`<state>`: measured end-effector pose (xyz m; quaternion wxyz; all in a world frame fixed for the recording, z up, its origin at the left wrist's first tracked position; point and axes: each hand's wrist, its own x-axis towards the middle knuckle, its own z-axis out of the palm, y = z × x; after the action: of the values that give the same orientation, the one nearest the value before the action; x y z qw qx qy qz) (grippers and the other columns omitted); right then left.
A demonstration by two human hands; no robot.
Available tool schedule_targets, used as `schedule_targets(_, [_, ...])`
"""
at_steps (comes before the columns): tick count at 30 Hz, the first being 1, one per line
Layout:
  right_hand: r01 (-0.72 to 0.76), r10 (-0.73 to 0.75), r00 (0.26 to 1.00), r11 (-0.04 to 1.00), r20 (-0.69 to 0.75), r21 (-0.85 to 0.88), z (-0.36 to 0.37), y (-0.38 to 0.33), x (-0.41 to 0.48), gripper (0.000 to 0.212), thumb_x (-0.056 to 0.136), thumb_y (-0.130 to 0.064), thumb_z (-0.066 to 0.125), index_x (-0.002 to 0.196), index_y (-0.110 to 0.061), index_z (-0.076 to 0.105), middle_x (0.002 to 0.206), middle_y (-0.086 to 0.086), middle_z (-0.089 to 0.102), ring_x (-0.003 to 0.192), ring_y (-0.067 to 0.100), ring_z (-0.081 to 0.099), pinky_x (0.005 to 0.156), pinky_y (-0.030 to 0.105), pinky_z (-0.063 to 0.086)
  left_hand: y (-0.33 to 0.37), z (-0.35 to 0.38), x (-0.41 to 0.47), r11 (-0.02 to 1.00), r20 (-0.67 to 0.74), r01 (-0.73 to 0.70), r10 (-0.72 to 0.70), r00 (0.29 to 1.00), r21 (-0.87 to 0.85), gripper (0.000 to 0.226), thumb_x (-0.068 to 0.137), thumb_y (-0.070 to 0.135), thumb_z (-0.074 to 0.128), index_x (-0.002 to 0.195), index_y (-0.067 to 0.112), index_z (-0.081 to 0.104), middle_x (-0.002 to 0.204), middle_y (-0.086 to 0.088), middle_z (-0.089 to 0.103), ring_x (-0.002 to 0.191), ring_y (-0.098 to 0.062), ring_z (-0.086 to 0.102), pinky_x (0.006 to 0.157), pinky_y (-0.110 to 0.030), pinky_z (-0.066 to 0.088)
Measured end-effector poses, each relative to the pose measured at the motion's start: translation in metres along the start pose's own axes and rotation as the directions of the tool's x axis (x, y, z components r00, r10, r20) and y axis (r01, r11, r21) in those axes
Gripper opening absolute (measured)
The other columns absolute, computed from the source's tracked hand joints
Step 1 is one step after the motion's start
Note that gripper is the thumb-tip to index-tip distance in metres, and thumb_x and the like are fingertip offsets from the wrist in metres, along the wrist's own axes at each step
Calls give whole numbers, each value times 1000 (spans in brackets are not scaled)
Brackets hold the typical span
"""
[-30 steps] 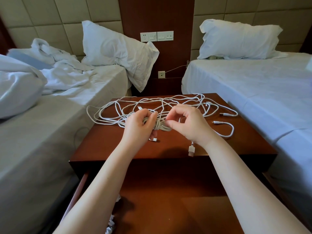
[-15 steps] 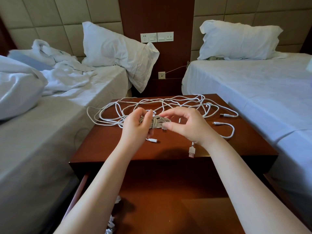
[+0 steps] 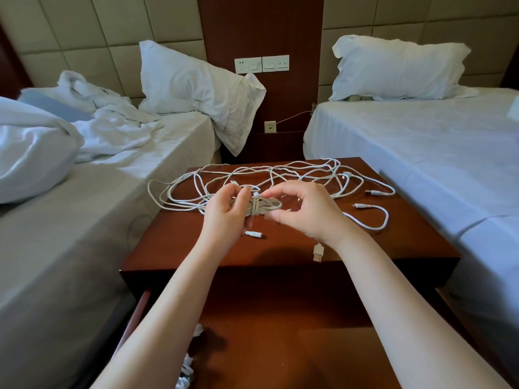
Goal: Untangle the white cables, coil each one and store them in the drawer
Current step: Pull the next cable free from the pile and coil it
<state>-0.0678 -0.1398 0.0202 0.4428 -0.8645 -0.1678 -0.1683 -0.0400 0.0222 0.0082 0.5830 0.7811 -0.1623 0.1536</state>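
One coiled cable (image 3: 264, 206) looks nearly tied off, gripped in the left hand (image 3: 224, 211) above the bench (image 3: 280, 248) while the right hand (image 3: 306, 211) pinches its wrap, with a cable bundle (image 3: 186, 366) already in the open drawer (image 3: 280, 346) and the loose white cables (image 3: 280, 175) behind yet to be untangled.

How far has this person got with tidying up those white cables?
Partway. Done: some white cable already lies in the open drawer, mostly hidden by the left forearm. In hand: the left hand grips a coiled cable while the right hand pinches its end. Left: a tangle of white cables lies loose on the nightstand.
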Motion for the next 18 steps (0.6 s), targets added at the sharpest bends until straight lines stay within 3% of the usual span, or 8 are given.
schedule_targets(5, [-20,21,1000,998,21,-66,4,-9,1,24,78,-23,79,102,-26,74,97,-10,68,79,6,61,65,12,47,3,-7,-4,997,-47,64,-62,997,37,30,100,21,45,74,7,46,51,-4,49,34,-3,40,37,-15,30])
schedule_targets(10, [-28,30,998,998,46,-50,9,-26,-12,22,79,-23,77,100,-26,72,92,-8,68,81,9,63,72,20,52,4,-23,-16,993,-89,99,-93,992,63,33,97,25,50,66,14,46,54,-4,50,47,-13,43,50,-28,35])
schedule_targets(14, [-29,34,996,997,77,-69,17,-36,-29,20,79,-25,76,98,-29,71,89,-11,66,78,7,61,72,22,50,11,-35,-40,990,-63,138,-136,989,27,31,98,21,50,69,9,49,52,-2,51,36,-6,44,42,-17,35])
schedule_targets(18, [-50,60,992,995,112,-92,25,-45,-48,18,81,-30,73,98,-29,68,93,-13,63,81,7,60,70,21,50,8,-49,-61,982,12,176,-177,984,64,23,96,17,50,75,8,55,50,0,55,43,-13,48,46,-23,39])
